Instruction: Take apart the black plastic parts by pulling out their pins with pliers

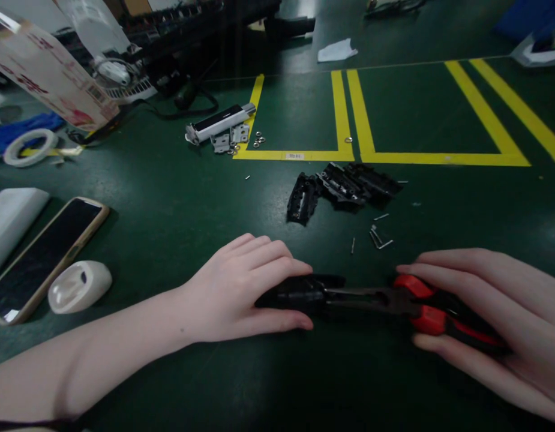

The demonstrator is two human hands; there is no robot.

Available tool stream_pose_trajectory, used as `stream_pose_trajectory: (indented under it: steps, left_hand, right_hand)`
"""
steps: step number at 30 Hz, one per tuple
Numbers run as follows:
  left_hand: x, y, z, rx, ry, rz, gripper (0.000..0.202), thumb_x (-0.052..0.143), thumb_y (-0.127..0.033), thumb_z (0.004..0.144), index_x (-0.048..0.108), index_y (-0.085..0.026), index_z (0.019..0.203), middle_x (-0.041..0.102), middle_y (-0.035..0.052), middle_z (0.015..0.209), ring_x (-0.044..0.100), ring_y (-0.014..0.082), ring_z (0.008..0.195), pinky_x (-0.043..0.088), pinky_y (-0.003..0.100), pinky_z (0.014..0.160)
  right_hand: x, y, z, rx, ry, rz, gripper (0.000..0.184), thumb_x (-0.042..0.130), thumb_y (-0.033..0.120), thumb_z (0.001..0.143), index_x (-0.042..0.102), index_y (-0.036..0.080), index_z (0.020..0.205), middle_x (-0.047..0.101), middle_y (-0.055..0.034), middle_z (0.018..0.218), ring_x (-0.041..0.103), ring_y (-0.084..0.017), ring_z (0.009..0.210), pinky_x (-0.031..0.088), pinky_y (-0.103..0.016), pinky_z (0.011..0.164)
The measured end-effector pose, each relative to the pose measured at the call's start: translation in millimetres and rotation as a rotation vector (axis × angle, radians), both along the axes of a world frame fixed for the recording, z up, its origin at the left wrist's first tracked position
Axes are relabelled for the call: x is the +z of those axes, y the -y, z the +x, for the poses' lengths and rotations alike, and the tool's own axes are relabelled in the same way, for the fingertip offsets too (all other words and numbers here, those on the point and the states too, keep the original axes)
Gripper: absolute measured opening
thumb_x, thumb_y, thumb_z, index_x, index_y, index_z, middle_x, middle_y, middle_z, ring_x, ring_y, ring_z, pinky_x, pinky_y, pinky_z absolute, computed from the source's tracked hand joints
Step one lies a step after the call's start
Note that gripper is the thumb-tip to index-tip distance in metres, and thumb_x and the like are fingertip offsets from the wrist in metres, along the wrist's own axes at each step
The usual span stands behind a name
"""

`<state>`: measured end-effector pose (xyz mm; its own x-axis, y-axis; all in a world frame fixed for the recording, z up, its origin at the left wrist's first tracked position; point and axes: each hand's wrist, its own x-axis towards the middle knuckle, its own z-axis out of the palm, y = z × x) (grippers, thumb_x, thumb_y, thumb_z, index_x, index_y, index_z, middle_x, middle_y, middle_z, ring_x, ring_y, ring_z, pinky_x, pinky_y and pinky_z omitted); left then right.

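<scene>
My left hand (245, 288) presses down on a small black plastic part (304, 294) on the green table, fingers and thumb closed around it. My right hand (488, 318) grips the red-and-black handles of a pair of long-nose pliers (421, 306). The pliers' dark jaws (358, 295) reach left into the black part. Both hands sit near the table's front edge.
Several black plastic parts (344, 186) and small metal pins (380, 237) lie just beyond the hands. A silver hinge piece with washers (221, 126) sits farther back. A phone (43, 255), a white cap (79, 286) and a tape roll (29, 146) lie left. Yellow tape lines (349, 120) mark the table.
</scene>
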<state>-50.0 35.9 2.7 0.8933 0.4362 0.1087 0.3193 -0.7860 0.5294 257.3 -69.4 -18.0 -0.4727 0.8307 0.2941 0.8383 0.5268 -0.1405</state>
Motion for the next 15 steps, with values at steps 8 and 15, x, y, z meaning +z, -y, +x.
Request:
stream_pose_trajectory:
  steps: [8,15]
  left_hand:
    - [-0.7,0.4,0.3,-0.056,0.050,0.011,0.041,0.064,-0.047,0.089,0.060,-0.015,0.115,0.066,0.0011,0.088,0.058,0.0137,0.079,0.037,0.028,0.071]
    - [0.2,1.3,0.5,-0.053,0.048,-0.001,0.039,0.063,-0.047,0.089,0.061,-0.016,0.113,0.067,0.0015,0.087,0.059,0.0141,0.078,0.038,0.028,0.072]
  right_hand:
    - [0.3,-2.6,-3.4,-0.001,-0.041,-0.017,0.048,0.061,0.053,0.083,0.056,0.024,0.121,0.066,-0.0091,0.109,0.065,-0.027,0.094,0.051,-0.038,0.076]
    - [2.1,-2.1,-4.7,0.003,0.029,0.040,0.048,0.065,0.052,0.082,0.058,0.021,0.118,0.068,-0.0085,0.105,0.064,-0.026,0.092,0.049,-0.038,0.076]
